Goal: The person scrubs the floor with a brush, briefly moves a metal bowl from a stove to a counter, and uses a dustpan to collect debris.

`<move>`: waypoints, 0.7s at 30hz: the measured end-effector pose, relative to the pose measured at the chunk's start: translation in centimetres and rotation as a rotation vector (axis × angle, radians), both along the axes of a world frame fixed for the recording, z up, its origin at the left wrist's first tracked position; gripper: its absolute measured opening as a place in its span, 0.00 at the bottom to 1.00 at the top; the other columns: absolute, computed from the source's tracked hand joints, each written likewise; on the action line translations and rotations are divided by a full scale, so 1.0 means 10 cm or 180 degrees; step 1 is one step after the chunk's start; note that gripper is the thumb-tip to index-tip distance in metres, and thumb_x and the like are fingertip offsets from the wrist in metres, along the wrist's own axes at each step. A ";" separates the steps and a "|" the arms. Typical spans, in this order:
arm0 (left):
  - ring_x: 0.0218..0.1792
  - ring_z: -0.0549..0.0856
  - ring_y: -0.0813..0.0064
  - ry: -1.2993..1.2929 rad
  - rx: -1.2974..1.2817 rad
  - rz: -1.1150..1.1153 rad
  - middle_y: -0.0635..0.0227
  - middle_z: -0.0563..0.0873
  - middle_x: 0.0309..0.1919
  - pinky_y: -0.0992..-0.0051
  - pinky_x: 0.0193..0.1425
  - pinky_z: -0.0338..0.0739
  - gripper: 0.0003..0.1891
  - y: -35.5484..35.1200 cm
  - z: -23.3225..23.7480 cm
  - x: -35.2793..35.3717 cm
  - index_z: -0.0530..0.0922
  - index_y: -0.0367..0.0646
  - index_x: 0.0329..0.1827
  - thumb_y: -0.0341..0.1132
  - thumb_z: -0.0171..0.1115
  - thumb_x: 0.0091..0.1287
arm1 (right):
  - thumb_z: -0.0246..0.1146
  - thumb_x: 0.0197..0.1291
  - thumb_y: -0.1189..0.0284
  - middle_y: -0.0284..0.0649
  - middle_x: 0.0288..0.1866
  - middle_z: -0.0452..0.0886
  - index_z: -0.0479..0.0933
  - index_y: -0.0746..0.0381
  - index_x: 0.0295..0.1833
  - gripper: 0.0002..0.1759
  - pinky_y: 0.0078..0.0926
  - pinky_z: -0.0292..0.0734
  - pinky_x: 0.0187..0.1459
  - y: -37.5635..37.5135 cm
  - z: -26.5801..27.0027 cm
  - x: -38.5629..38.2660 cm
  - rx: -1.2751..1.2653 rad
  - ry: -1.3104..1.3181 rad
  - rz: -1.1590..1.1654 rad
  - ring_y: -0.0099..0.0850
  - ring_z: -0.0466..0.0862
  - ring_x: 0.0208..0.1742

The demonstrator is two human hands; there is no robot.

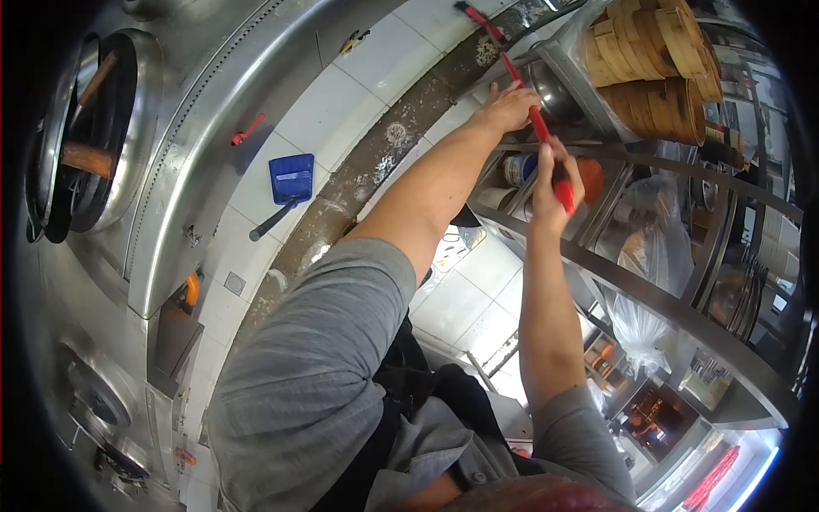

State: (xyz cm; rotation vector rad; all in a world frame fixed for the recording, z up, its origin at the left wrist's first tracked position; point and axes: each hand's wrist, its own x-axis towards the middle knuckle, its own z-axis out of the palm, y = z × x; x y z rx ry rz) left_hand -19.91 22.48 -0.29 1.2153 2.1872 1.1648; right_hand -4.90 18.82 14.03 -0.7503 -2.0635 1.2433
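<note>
A long red handle (514, 72) runs from the upper middle down to my hands, with a dark-bristled head (467, 8) at its far end on the floor. My left hand (510, 108) closes around the handle partway along. Nearer the handle's end, my right hand (556, 183) is wrapped round it. Beyond my left forearm, a wet brown floor channel (363, 158) with whitish patches crosses the white tiles. A blue dustpan (292, 177) with a dark handle lies on the tiles left of the channel.
Along the left runs a steel stove counter (183, 158) with woks and wooden handles. To the right stands a steel shelf rack (665, 305) with plastic bags, and stacked bamboo steamers (657, 107) above. A red valve handle (248, 130) sticks out from the counter's side.
</note>
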 end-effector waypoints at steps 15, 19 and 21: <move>0.59 0.73 0.63 -0.0156 0.0051 0.0279 0.67 0.78 0.47 0.46 0.62 0.64 0.12 -1.14 0.32 1.33 0.75 0.48 0.40 0.42 0.64 0.59 | 0.60 0.59 0.74 0.59 0.36 0.82 0.74 0.73 0.30 0.12 0.53 0.73 0.56 -0.82 1.85 1.74 0.0310 0.0126 0.0479 0.49 0.83 0.45; 0.48 0.78 0.59 0.0087 0.0464 0.0306 0.61 0.80 0.36 0.56 0.53 0.71 0.13 -1.38 0.52 1.54 0.76 0.43 0.30 0.44 0.64 0.60 | 0.63 0.58 0.72 0.58 0.33 0.82 0.75 0.72 0.29 0.12 0.50 0.75 0.54 -0.95 2.05 1.93 0.0419 0.0155 0.0547 0.47 0.85 0.41; 0.40 0.80 0.57 0.0404 0.0733 0.0454 0.58 0.80 0.28 0.61 0.47 0.74 0.15 -1.41 0.56 1.63 0.76 0.41 0.24 0.43 0.63 0.61 | 0.64 0.57 0.72 0.58 0.31 0.82 0.74 0.71 0.28 0.13 0.52 0.77 0.52 -1.01 2.16 1.97 0.0510 0.0184 0.0530 0.47 0.85 0.38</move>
